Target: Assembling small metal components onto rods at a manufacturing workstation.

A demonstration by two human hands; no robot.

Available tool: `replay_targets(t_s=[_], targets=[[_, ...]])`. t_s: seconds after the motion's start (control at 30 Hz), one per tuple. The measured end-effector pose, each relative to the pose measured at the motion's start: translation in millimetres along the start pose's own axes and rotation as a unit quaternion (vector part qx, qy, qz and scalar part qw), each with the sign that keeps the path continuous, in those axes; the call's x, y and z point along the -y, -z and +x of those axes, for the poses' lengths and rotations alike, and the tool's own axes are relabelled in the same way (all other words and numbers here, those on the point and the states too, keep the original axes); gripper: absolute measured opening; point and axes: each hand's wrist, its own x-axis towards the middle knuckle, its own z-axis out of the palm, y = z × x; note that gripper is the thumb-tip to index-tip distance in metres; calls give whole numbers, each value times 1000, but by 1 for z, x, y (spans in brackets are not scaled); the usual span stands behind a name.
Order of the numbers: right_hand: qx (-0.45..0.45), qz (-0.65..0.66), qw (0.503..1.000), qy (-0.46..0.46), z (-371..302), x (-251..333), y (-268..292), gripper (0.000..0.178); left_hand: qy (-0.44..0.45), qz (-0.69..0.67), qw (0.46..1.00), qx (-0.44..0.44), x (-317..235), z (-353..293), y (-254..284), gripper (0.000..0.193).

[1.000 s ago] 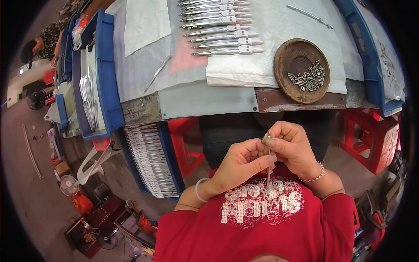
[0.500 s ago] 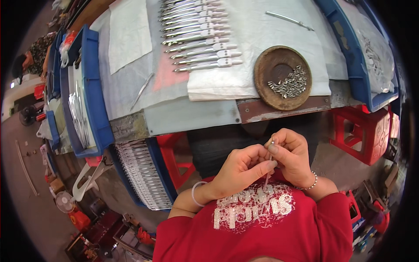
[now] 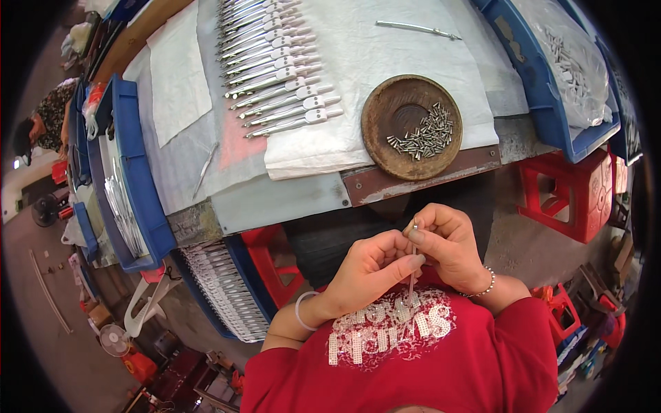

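Both my hands are together in front of my chest, just off the table's near edge. With thumb and fingers, my left hand (image 3: pixel 372 270) pinches a slender silvery rod (image 3: pixel 412 281). My right hand (image 3: pixel 446 246) is closed at the rod's upper end, where a small metal tip (image 3: pixel 415 226) shows between thumb and forefinger. My fingers hide the middle of the rod. Nearest to my hands on the table is a round wooden dish (image 3: pixel 375 124), with many small metal sleeves (image 3: pixel 427 134) heaped at its right side.
Rows of metal drawing compasses (image 3: pixel 286 69) with white heads lie on white cloth. Single rods (image 3: pixel 206 168) rest apart. Blue bins (image 3: pixel 141 165) stand left; another blue bin (image 3: pixel 530 76) at right holds bagged metal parts (image 3: pixel 568 62). A red stool (image 3: pixel 568 193) is at right.
The view has shifted, so the table and dish appear further left. Both hands keep their hold on the rod at nearly the same place before my chest.
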Motion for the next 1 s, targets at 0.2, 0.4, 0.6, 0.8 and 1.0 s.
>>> replay_targets(t_s=[0.2,0.4,0.6,0.8,1.0], targets=[[34,4,999,29,0,-2,5,6,-6,-26,1000,14,2,5,-2,9],[28,-24,999,32,-2,3,15,6,68,-22,997,27,-11,7,-6,13],[25,35,999,16,0,4,19,8,71,-69,995,17,-8,14,-10,16],[40,35,998,14,0,3,25,9,49,-34,998,4,-4,16,-11,11],[46,23,998,22,-1,2,26,8,14,109,994,-11,-5,12,-10,14]])
